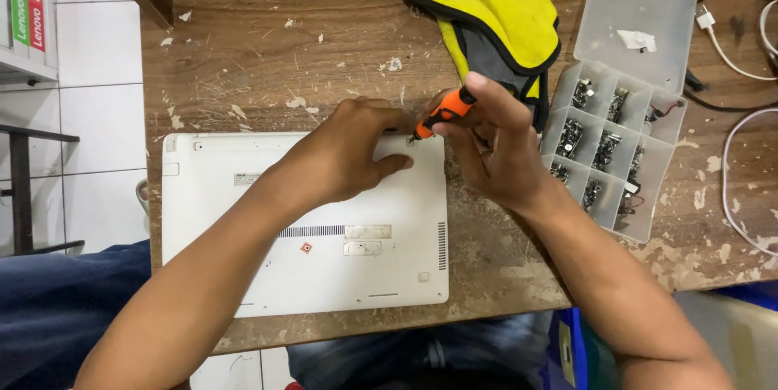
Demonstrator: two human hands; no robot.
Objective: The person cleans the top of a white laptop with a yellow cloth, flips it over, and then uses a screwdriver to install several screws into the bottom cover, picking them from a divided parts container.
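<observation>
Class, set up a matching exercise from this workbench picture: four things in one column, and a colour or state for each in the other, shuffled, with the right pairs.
1 laptop
2 screwdriver
3 cloth
4 parts box

a yellow, crumpled
b lid open, clear plastic
c white, underside up
d orange handle, held in the right hand

Pairs: 1-c, 2-d, 3-a, 4-b

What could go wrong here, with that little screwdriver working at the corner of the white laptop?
The screwdriver in the right hand might slip and scratch the laptop. The laptop's near edge sits close to the table edge, so a push from the left hand could shift it off. The open parts box beside the wrist could get knocked.
</observation>
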